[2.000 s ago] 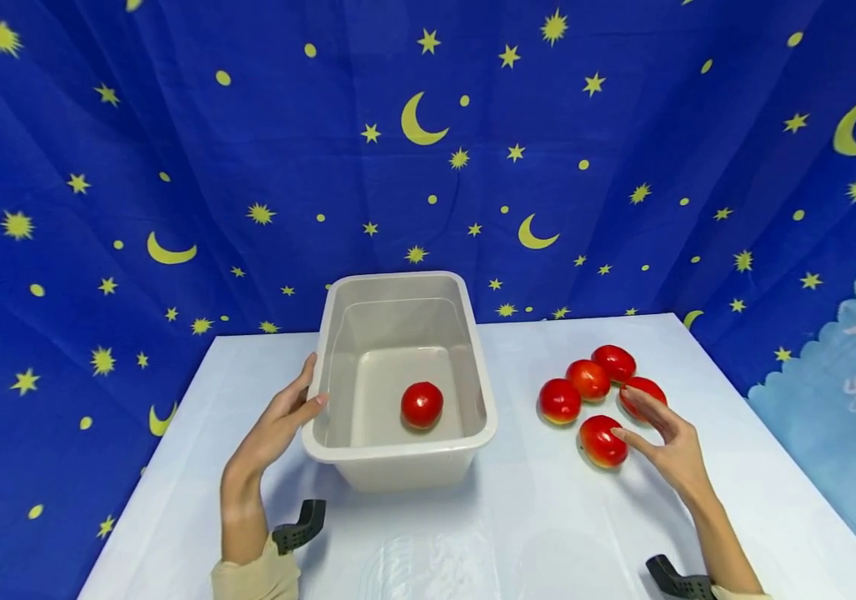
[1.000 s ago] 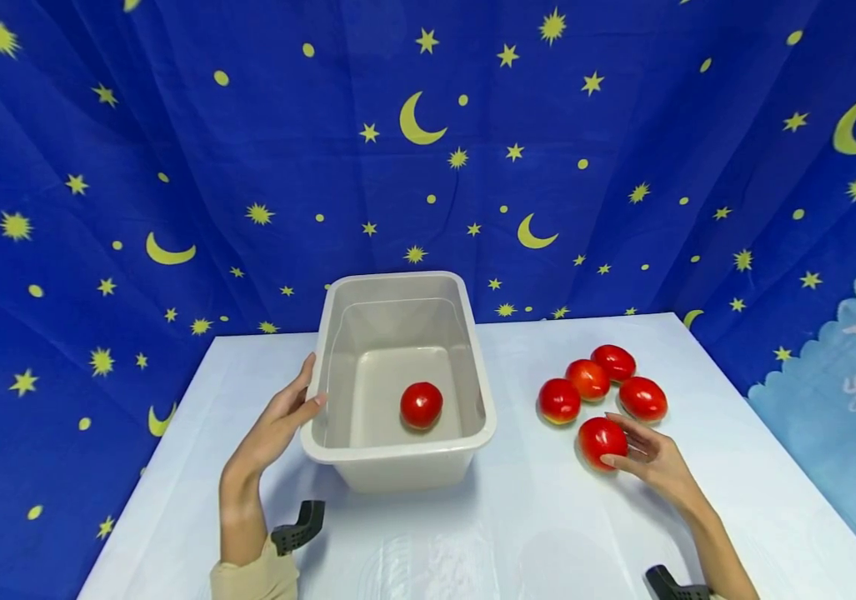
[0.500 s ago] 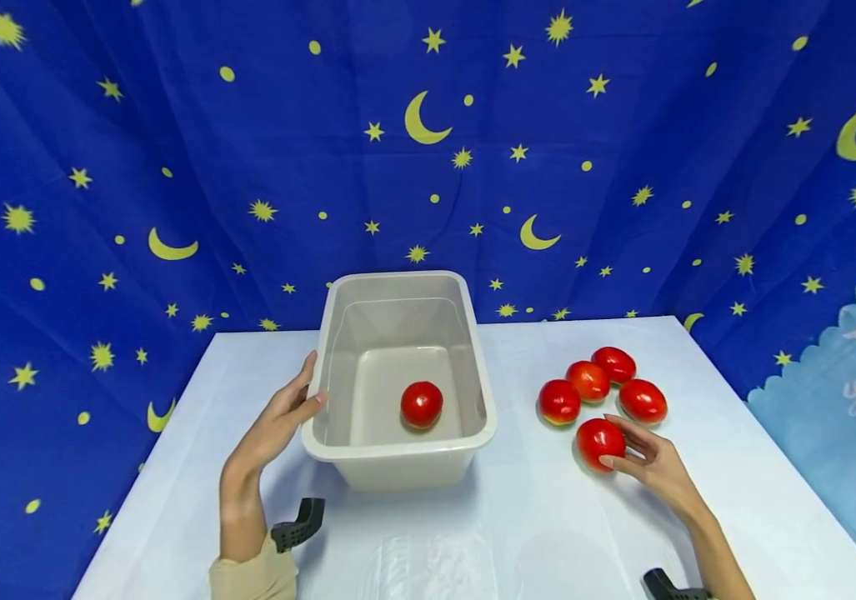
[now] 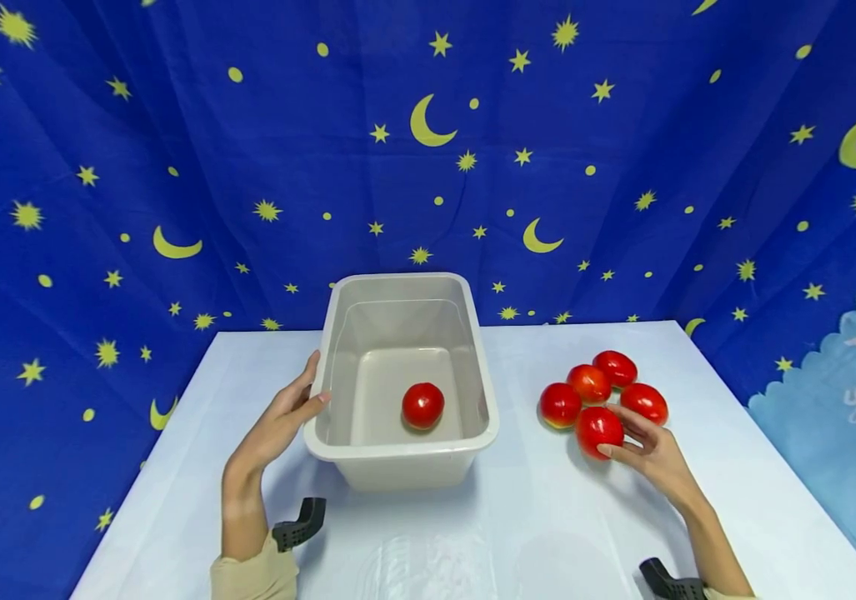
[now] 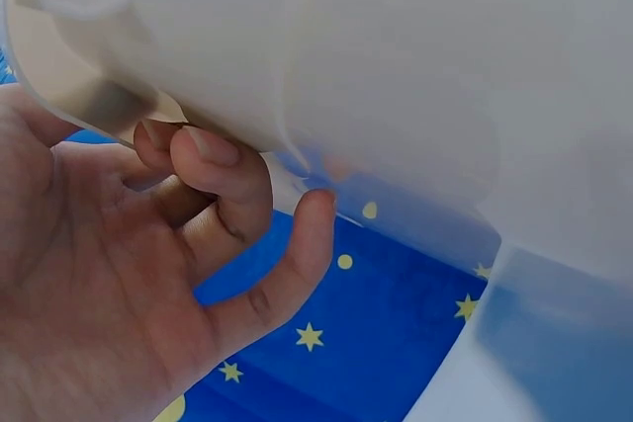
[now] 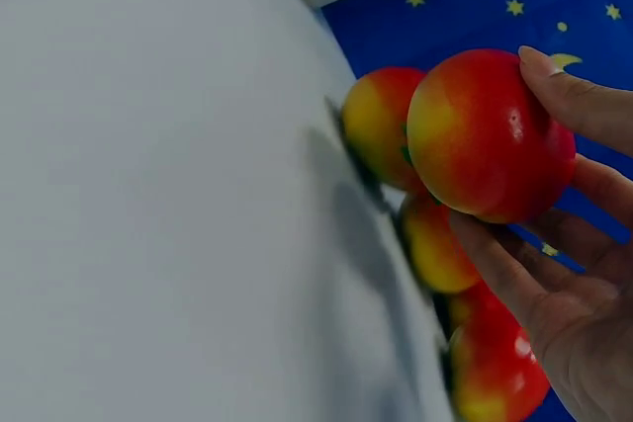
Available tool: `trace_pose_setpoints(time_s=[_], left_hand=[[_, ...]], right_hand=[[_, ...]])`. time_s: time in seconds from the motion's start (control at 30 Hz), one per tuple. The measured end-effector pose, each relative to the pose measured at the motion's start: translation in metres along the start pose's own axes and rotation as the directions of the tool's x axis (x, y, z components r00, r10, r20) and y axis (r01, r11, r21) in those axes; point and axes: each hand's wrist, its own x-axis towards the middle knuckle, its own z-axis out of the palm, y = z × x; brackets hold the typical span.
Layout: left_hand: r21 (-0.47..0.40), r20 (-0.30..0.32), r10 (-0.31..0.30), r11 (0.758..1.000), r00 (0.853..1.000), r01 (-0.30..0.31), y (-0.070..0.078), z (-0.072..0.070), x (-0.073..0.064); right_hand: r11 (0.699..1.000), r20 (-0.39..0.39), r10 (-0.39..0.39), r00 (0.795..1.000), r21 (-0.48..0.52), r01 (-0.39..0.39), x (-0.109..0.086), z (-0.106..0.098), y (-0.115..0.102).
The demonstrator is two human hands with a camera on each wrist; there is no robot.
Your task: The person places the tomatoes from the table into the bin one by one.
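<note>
My left hand (image 4: pixel 277 427) holds the left rim of a deep light-grey plastic tub (image 4: pixel 416 454). Its thumb lies over the rim, and in the left wrist view the fingers (image 5: pixel 232 190) curl beneath it. One glossy red fruit (image 4: pixel 422 406) sits inside the tub. To the right, my right hand (image 4: pixel 656 458) grips another round red fruit (image 4: pixel 597 432) between thumb and fingertips. In the right wrist view this held fruit (image 6: pixel 485 135) shows a yellow side and hangs clear of the tabletop, its shadow apart from it.
Several similar fruits (image 4: pixel 588 383) lie grouped just behind the held one on the white table (image 4: pixel 533 533). A blue curtain (image 4: pixel 428 183) with yellow stars and moons hangs behind the table. A pale blue cloth (image 4: pixel 840 417) with white lettering is at the right.
My right hand has come down to the nearest fruit, taken hold of it between thumb and fingers, and raised it slightly from the table. My left hand and the tub have stayed put.
</note>
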Motion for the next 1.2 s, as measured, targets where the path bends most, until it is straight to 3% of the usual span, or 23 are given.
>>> trace_pose_setpoints(time_s=[0.13, 0.5, 0.63, 0.9, 1.2], left_hand=[[0.008, -0.002, -0.005, 1.0, 1.0, 0.005, 0.001, 0.0, 0.0], [0.0, -0.002, -0.006, 1.0, 1.0, 0.006, 0.0, 0.001, 0.001], [-0.008, 0.001, 0.002, 1.0, 1.0, -0.002, 0.0, 0.0, 0.001], [0.004, 0.0, -0.028, 1.0, 1.0, 0.028, 0.001, 0.001, 0.002], [-0.006, -0.004, -0.015, 1.0, 1.0, 0.015, 0.0, 0.001, 0.002]], right_hand=[[0.998, 0.003, -0.069, 0.998, 0.006, 0.069, 0.009, 0.0, -0.008], [0.988, 0.017, -0.152, 0.988, 0.032, 0.152, 0.039, 0.01, -0.046], [0.989, 0.011, -0.15, 0.989, -0.008, 0.15, 0.049, 0.016, -0.063], [0.986, 0.034, -0.169, 0.985, 0.007, 0.169, 0.065, 0.025, -0.093], [0.98, 0.058, -0.2, 0.978, 0.007, 0.2, 0.08, 0.037, -0.119]])
